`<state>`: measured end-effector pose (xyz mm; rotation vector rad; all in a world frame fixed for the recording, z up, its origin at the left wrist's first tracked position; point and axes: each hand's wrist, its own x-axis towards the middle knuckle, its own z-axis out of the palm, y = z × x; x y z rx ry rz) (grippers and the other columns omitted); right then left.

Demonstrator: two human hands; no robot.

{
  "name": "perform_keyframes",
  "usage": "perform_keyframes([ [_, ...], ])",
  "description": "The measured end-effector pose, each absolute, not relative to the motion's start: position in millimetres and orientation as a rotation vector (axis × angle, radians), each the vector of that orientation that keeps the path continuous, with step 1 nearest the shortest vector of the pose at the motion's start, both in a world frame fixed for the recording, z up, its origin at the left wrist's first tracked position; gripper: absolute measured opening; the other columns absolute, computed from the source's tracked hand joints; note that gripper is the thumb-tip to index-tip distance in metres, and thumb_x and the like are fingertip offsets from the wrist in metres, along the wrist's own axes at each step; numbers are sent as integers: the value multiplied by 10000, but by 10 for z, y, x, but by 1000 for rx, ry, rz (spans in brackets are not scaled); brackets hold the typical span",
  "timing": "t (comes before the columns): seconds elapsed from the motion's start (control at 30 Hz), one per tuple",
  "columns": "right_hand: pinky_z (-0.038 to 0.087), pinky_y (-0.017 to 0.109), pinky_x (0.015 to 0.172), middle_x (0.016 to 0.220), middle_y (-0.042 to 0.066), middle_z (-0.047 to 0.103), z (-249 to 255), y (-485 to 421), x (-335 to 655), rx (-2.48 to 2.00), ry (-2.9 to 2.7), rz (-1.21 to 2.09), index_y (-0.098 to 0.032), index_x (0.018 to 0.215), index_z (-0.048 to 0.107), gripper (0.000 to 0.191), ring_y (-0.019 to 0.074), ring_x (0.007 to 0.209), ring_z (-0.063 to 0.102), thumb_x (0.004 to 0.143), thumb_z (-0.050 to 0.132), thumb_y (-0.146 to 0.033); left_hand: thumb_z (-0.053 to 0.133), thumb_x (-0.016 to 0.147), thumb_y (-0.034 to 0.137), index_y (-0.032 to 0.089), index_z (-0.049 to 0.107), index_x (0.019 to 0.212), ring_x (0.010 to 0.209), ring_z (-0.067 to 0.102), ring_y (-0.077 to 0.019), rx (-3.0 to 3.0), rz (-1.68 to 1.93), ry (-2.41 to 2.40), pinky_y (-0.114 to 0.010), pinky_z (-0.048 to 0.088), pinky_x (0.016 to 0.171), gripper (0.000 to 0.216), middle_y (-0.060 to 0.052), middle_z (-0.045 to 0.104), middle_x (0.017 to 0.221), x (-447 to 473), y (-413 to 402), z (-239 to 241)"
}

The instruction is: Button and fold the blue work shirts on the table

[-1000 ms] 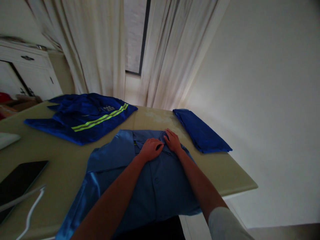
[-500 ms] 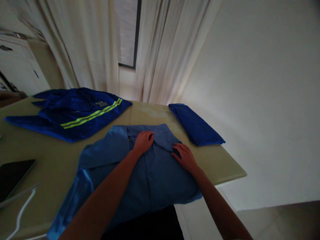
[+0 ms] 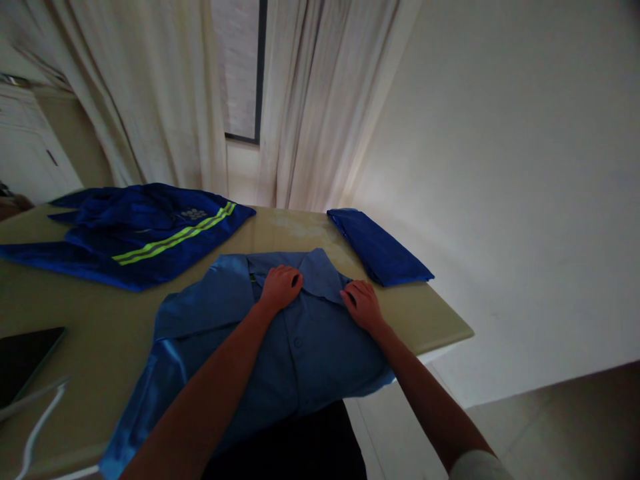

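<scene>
A blue collared shirt (image 3: 327, 347) with a buttoned front lies face up at the near edge of the table, part of it hanging over the edge. My left hand (image 3: 281, 287) is at the neck opening, its fingers curled on the collar. At the shirt's right shoulder edge, beside the collar point, my right hand (image 3: 362, 303) has its fingers bent and closed on the fabric. The fingertips of both hands are partly hidden. One sleeve trails down at the lower left, under my left forearm.
On the table (image 3: 445, 320), a dark blue garment with yellow-green stripes (image 3: 150, 233) spreads at the back left. A folded blue garment (image 3: 377, 247) lies at the back right. A dark flat device (image 3: 27, 357) and a white cable (image 3: 40, 427) are at left. Curtains (image 3: 170, 100) hang behind.
The view has shifted slightly to the right. My right hand's fingers, more spread before, have closed on the shirt's shoulder. My left hand stays at the collar.
</scene>
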<state>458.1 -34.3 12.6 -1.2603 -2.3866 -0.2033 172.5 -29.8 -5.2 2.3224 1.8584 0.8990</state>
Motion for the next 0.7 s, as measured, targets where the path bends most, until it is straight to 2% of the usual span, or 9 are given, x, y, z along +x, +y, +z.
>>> perform_keyframes([
  [0.13, 446, 392, 1005, 1086, 112, 737, 359, -55, 4341, -1369, -2325, -222, -202, 1068, 747, 377, 253, 1082, 634, 1090, 417, -381, 442, 1024, 374, 203, 732, 861, 932, 653, -265, 2362, 887, 1788, -427, 489, 926, 374, -102, 748, 923, 1746, -280, -63],
  [0.2, 446, 388, 1049, 1222, 115, 732, 419, 184, 4143, -1392, -2388, -162, -203, 1208, 728, 377, 247, 1172, 634, 1091, 421, -388, 441, 1026, 385, 206, 724, 836, 922, 652, -257, 2396, 874, 1759, -421, 487, 932, 385, -96, 742, 901, 1741, -282, -62],
  [0.3, 393, 408, 1167, 1519, 123, 598, 324, 527, 3845, -1406, -2504, -76, -199, 1467, 598, 476, 258, 1394, 540, 1092, 435, -443, 427, 1036, 374, 202, 716, 835, 915, 657, -251, 2408, 867, 1796, -414, 491, 930, 391, -94, 742, 893, 1730, -303, -50],
  [0.4, 327, 433, 1241, 1654, 125, 453, 79, 733, 3659, -1465, -2576, 13, -187, 1583, 480, 580, 268, 1534, 406, 1098, 405, -497, 415, 1048, 370, 202, 711, 851, 908, 666, -246, 2328, 926, 1867, -402, 501, 920, 393, -93, 749, 895, 1737, -321, -31],
  [0.5, 290, 442, 1268, 1682, 122, 408, -128, 786, 3622, -1501, -2561, 70, -194, 1613, 439, 610, 253, 1574, 346, 1106, 349, -520, 410, 1047, 339, 208, 727, 989, 941, 682, -233, 2141, 1086, 1925, -377, 517, 935, 347, -89, 768, 961, 1717, -289, 22],
  [0.57, 277, 461, 1273, 1694, 132, 382, -193, 771, 3646, -1524, -2508, 70, -189, 1616, 436, 636, 268, 1576, 340, 1099, 347, -549, 399, 1036, 288, 200, 718, 1137, 1027, 690, -232, 2010, 1193, 1977, -370, 515, 990, 346, -104, 774, 1082, 1605, -233, 91],
  [0.63, 293, 489, 1259, 1689, 158, 382, -210, 749, 3673, -1581, -2418, 75, -171, 1612, 437, 672, 301, 1553, 375, 1087, 361, -583, 388, 1010, 228, 175, 691, 1246, 1149, 673, -250, 1906, 1209, 2087, -391, 493, 1061, 388, -140, 747, 1231, 1356, -160, 178],
  [0.7, 334, 504, 1228, 1640, 189, 451, -198, 752, 3689, -1627, -2319, 99, -148, 1607, 435, 705, 328, 1497, 448, 1076, 380, -608, 407, 970, 191, 138, 679, 1278, 1237, 645, -305, 1780, 1070, 2282, -450, 488, 1069, 414, -195, 707, 1313, 973, -90, 258],
])
